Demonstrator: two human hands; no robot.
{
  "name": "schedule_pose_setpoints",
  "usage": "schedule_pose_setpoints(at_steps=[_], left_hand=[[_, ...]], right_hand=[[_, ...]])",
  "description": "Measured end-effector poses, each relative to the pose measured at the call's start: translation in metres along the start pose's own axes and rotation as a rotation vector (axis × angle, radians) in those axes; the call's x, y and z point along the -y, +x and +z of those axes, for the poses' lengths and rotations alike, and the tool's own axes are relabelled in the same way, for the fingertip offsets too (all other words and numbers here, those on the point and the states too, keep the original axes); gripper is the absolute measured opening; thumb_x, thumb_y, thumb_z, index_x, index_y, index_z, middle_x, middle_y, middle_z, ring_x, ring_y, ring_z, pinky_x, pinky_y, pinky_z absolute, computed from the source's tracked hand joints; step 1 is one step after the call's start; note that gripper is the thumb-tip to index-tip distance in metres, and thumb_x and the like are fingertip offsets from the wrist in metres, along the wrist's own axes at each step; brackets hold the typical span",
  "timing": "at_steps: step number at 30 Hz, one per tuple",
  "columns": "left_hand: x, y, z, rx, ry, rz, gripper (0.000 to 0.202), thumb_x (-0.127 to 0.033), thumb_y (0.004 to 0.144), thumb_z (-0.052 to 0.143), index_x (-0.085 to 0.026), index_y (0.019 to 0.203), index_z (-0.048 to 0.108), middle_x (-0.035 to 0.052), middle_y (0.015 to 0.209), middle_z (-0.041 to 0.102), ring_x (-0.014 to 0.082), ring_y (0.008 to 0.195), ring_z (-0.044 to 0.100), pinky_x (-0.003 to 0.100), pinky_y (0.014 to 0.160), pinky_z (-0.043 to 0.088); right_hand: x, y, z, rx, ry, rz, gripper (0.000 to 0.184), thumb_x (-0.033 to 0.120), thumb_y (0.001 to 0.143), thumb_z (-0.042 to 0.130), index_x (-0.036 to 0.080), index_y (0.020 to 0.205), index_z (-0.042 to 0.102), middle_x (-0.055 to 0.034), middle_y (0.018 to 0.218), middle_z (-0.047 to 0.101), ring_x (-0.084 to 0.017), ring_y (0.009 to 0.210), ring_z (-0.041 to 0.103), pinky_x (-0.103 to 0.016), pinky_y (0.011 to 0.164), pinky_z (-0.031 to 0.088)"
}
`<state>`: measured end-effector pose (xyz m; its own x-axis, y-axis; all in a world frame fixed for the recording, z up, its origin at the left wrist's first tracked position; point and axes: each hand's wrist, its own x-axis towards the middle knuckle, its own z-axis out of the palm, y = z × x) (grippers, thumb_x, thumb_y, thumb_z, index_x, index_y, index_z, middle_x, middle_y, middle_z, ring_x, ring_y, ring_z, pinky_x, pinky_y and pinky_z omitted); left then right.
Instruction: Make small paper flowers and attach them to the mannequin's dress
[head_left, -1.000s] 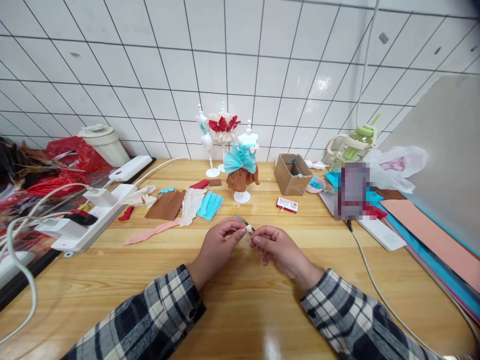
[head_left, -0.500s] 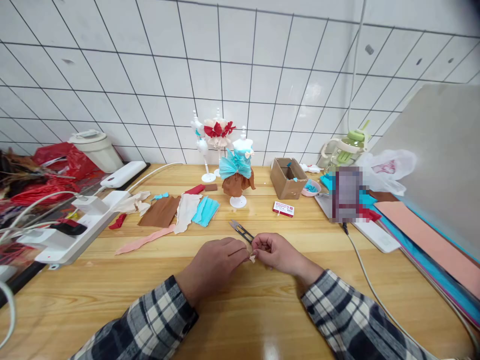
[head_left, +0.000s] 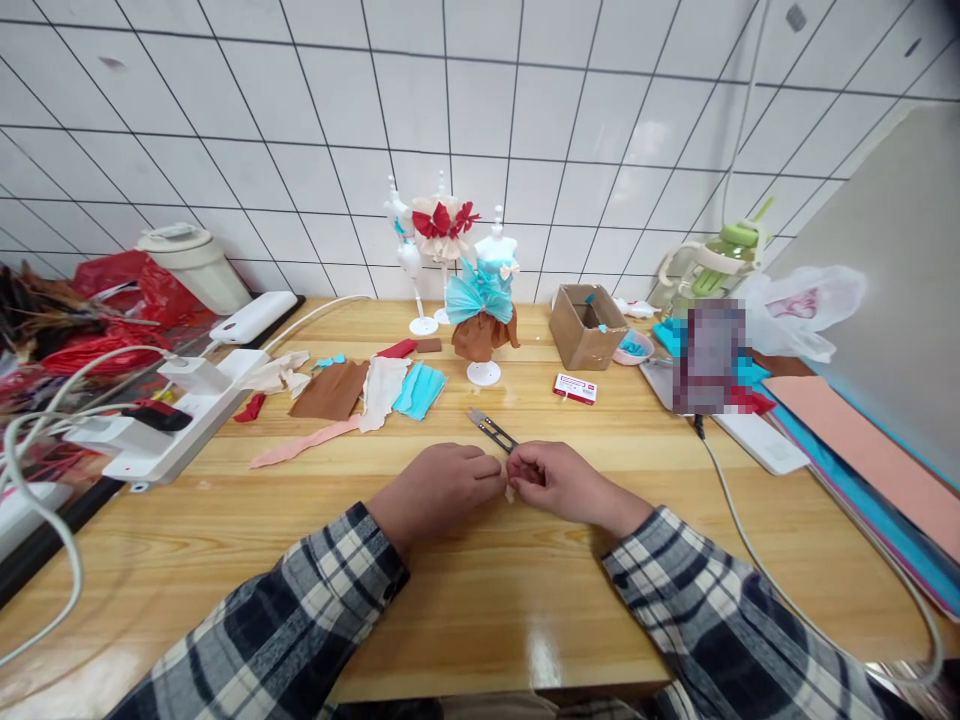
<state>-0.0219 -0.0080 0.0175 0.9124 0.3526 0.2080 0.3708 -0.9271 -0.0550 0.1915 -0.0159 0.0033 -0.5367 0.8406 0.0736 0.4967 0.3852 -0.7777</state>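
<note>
My left hand point(head_left: 442, 488) and my right hand point(head_left: 564, 482) meet low over the table, fingertips nearly touching. Between them shows a small cream scrap of crepe paper point(head_left: 510, 494), pinched by both thumbs and fingers and mostly covered. Thread snips point(head_left: 491, 430) with dark handles lie just behind my fingertips, blades pointing away to the left. Farther back stands a small dress form point(head_left: 496, 262) wearing a turquoise top, a turquoise bow and a brown skirt point(head_left: 487, 333). Two more little forms stand behind it, one with red bows point(head_left: 442, 220).
Brown point(head_left: 328, 388), cream and turquoise point(head_left: 420, 390) paper pieces lie to the left, near a power strip point(head_left: 191, 405) with cables. A cardboard box point(head_left: 587, 330), a small card packet point(head_left: 576, 389) and a blurred-out device point(head_left: 709, 355) with a cable are to the right.
The view has tilted down a little, so the table's front edge now shows. Both hands remain together at the cream scrap, with my fingers drawn slightly closer around it.
</note>
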Motion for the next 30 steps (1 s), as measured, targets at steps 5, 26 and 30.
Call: schedule_pose_setpoints(at_steps=[5, 26, 30], left_hand=[[0.003, 0.001, 0.007, -0.003, 0.002, -0.083, 0.014, -0.016, 0.089, 0.049, -0.019, 0.091, 0.063, 0.0030, 0.084, 0.064, 0.0147, 0.075, 0.058, 0.028, 0.061, 0.041], [0.000, 0.002, -0.001, -0.169, 0.138, -0.159, 0.015, -0.019, 0.090, 0.049, -0.019, 0.082, 0.061, 0.0006, 0.077, 0.062, 0.0148, 0.070, 0.054, 0.029, 0.060, 0.037], [-0.001, 0.004, -0.002, -0.185, 0.165, -0.133, 0.019, -0.019, 0.092, 0.046, -0.018, 0.079, 0.060, 0.0020, 0.074, 0.061, 0.0141, 0.069, 0.053, 0.028, 0.061, 0.037]], right_hand=[[0.007, 0.000, -0.001, -0.050, -0.176, -0.006, 0.005, 0.015, 0.074, 0.058, 0.019, 0.075, 0.060, 0.0039, 0.066, 0.057, -0.009, 0.059, 0.048, -0.020, 0.054, 0.033], [0.002, 0.002, -0.003, -0.157, 0.415, 0.478, 0.032, 0.045, 0.081, 0.057, 0.015, 0.083, 0.068, -0.0037, 0.072, 0.064, -0.007, 0.047, 0.047, -0.017, 0.036, 0.038], [0.006, 0.004, 0.006, -0.114, 0.568, 0.525, 0.029, 0.043, 0.074, 0.067, 0.014, 0.078, 0.067, -0.0041, 0.074, 0.067, -0.007, 0.048, 0.051, -0.015, 0.036, 0.041]])
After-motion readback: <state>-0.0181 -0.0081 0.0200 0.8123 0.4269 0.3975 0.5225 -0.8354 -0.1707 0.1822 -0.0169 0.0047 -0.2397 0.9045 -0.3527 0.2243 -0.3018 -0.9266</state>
